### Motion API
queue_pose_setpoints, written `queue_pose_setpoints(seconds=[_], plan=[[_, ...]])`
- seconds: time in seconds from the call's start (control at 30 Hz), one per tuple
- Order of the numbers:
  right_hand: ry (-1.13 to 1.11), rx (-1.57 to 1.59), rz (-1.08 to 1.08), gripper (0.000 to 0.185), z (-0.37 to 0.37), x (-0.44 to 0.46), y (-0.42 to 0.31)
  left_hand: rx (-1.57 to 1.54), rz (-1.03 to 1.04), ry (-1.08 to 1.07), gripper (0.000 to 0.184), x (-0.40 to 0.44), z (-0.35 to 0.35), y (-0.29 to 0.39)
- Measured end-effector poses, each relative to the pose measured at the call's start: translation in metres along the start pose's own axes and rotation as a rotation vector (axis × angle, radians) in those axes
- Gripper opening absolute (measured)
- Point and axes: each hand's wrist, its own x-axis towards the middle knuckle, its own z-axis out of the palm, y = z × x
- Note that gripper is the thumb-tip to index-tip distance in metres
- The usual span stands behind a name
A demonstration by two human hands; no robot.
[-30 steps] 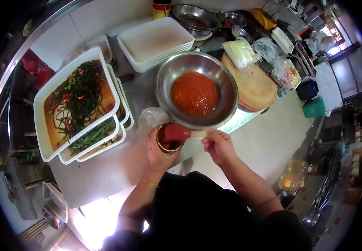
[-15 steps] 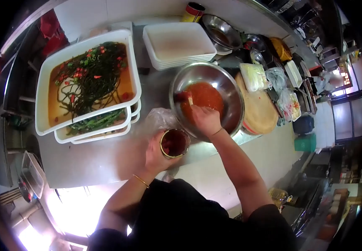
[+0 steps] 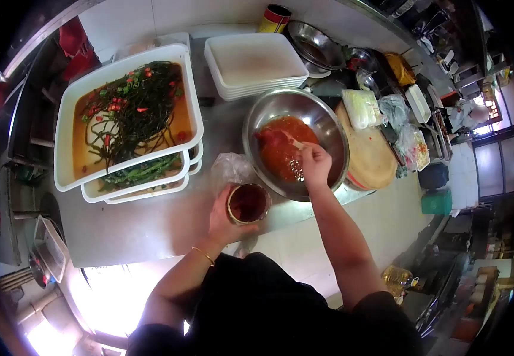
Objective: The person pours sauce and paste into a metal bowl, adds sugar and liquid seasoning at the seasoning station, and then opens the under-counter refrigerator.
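In my left hand (image 3: 220, 218) is a glass jar (image 3: 267, 204) with dark red contents, its round mouth facing up towards me. My right hand (image 3: 316, 163) is closed on the pale handle of a spoon-like utensil (image 3: 293, 142), above a large steel mixing bowl (image 3: 335, 127). The utensil's far end is in or just over the red sauce (image 3: 284, 163), and a darker red clump hides its shape. A crumpled clear plastic bag (image 3: 228, 169) lies between the jar and the trays.
White trays (image 3: 61, 142) of dark green strands with red chillies in brown liquid are stacked at left. Further back stand stacked white lids or trays (image 3: 257, 56). Right of the bowl, a round chopping board (image 3: 373, 160) bears a wrapped pale package (image 3: 361, 110).
My right hand has moved to the right and slightly up with the utensil. A darker red clump has spread in the sauce. My left hand and the jar have hardly moved.
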Motion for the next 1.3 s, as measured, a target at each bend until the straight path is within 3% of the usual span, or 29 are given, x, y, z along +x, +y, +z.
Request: queue_pose_setpoints(seconds=[0.03,0.17,0.27,0.37,0.4,0.5,0.57,0.6,0.63,0.8,0.9,0.93,1.03,1.13,1.3], plan=[[0.058,0.292,0.311,0.014,-0.005,-0.001,0.008,-0.004,0.005,0.015,0.112,-0.002,0.001,0.0],[0.28,0.737,0.748,0.014,-0.034,-0.002,0.014,-0.012,0.043,0.081,0.105,0.001,0.008,0.006],[0.23,0.831,0.795,0.012,-0.053,-0.015,0.011,0.031,0.08,0.112,0.097,0.006,0.01,0.009],[0.055,0.908,0.785,0.013,-0.068,-0.037,-0.035,0.109,-0.019,0.088,0.092,0.007,0.005,0.027],[-0.047,0.832,0.728,0.015,-0.071,-0.048,-0.057,0.12,-0.002,0.086,0.092,0.007,0.005,0.028],[-0.221,0.227,0.283,0.015,-0.07,-0.092,-0.098,0.136,0.027,0.047,0.09,0.009,0.002,0.028],[-0.525,-0.208,-0.134,0.02,-0.077,-0.114,-0.104,0.137,0.011,-0.016,0.089,0.009,-0.004,0.03],[-0.624,-0.521,-0.462,0.029,-0.074,-0.117,-0.114,0.159,0.056,-0.01,0.089,0.009,-0.005,0.028],[-0.708,-0.578,-0.745,0.033,-0.068,-0.118,-0.109,0.18,0.101,-0.005,0.09,0.009,-0.004,0.025],[-0.89,-0.81,-1.144,0.027,-0.031,-0.104,-0.096,0.267,0.322,-0.012,0.091,0.008,-0.003,0.013],[-0.96,-0.925,-1.067,0.023,-0.014,-0.106,-0.076,0.305,0.419,0.023,0.093,0.008,-0.004,0.016],[-1.003,-0.922,-0.894,0.021,-0.01,-0.107,-0.072,0.322,0.461,0.029,0.093,0.009,-0.003,0.014],[-0.857,-0.805,-0.536,0.016,0.001,-0.109,-0.066,0.337,0.477,0.04,0.095,0.006,0.0,0.014],[-0.703,-0.617,-0.323,0.013,0.001,-0.108,-0.064,0.302,0.53,0.106,0.095,0.0,0.009,0.005],[-0.779,-0.37,-0.026,0.014,-0.01,-0.124,-0.045,0.29,0.609,0.121,0.095,0.002,0.013,0.002]])
